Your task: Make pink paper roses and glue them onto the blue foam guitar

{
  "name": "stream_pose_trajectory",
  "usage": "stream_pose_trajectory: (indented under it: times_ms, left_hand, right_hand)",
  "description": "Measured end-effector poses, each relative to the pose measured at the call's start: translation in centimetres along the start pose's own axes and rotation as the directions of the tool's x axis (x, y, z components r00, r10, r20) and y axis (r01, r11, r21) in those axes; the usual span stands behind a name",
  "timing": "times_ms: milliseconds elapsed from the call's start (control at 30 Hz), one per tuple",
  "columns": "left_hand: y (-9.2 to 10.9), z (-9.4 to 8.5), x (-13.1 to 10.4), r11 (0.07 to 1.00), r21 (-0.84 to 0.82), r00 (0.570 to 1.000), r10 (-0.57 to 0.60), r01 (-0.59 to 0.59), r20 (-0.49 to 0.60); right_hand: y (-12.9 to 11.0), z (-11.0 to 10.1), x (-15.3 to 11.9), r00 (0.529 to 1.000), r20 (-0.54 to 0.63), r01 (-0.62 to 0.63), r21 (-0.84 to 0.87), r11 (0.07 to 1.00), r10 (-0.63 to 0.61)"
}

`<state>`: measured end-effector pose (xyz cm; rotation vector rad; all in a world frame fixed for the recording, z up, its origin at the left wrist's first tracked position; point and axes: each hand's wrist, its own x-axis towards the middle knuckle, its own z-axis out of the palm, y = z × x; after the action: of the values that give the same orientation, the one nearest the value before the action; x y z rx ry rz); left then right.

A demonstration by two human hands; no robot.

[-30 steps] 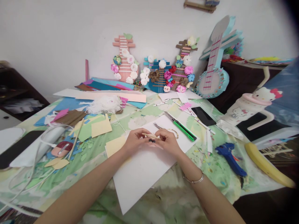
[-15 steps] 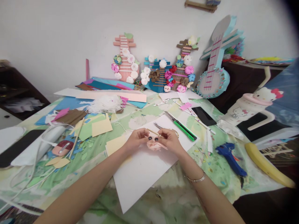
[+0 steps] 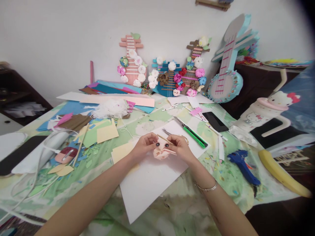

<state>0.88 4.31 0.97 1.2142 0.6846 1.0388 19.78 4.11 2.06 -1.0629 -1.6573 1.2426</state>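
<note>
Above the white sheet point(image 3: 150, 196), my left hand point(image 3: 144, 146) and my right hand point(image 3: 180, 147) meet at a pale pink paper flower point(image 3: 160, 154). Both hands are closed, with thumbs and fingertips pinching the flower's petals from either side. A thin wooden stick point(image 3: 162, 138) lies across the flower's far edge, between the two hands; its right end runs to my right fingers. Dark nail polish shows on both thumbs. Just beyond my right hand, partly hidden by it, lie scissors point(image 3: 166, 131). A green utility knife point(image 3: 194, 136) rests on the sheet's far right part.
A blue glue gun point(image 3: 243, 167) and a yellow banana-shaped object point(image 3: 283, 173) lie at right, near a white tumbler point(image 3: 258, 113). Left are paper scraps point(image 3: 107, 132), white string point(image 3: 110, 109) and cables. Decorated paper instruments point(image 3: 133, 62) stand along the wall.
My fingers have shifted slightly on the paper flower, which has turned a little and shows more of its pale petals. The stick stays between my hands.
</note>
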Motion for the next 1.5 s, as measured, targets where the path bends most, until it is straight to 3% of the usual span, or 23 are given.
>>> stream_pose_trajectory:
  times_ms: [200, 333, 567, 667, 800, 1100, 1500]
  left_hand:
    - [0.1, 0.1, -0.2, 0.998, 0.031, 0.995, -0.053, 0.051, 0.079]
    - [0.0, 0.3, -0.2, 0.997, 0.046, 0.996, -0.060, 0.057, 0.065]
    - [0.4, 0.4, -0.3, 0.998, 0.041, 0.997, -0.050, 0.052, -0.060]
    - [0.5, 0.5, -0.2, 0.998, 0.019, 0.997, -0.052, 0.053, -0.055]
    - [0.6, 0.6, -0.1, 1.000, -0.027, 1.000, 0.000, 0.000, 0.000]
    - [0.4, 0.4, -0.2, 0.994, -0.105, 0.996, 0.005, 0.004, 0.088]
    - [0.1, 0.2, -0.2, 0.988, -0.143, 0.995, -0.048, 0.061, 0.093]
  right_hand:
    - [-0.7, 0.1, -0.3, 1.000, 0.007, 0.000, 0.125, 0.992, -0.001]
    - [-0.4, 0.0, -0.4, 0.999, 0.048, -0.024, 0.177, 0.984, 0.015]
    - [0.4, 0.1, -0.1, 0.999, 0.032, 0.014, -0.132, 0.991, -0.009]
    - [0.5, 0.1, 0.0, 0.998, -0.003, 0.054, -0.191, 0.980, -0.056]
    - [0.6, -0.1, 0.0, 0.999, 0.001, 0.051, -0.115, 0.992, -0.051]
    - [0.7, 0.0, -0.1, 0.999, 0.038, 0.039, -0.027, 0.999, -0.038]
    - [0.2, 0.1, -0.1, 0.986, 0.160, -0.072, 0.109, 0.991, 0.054]
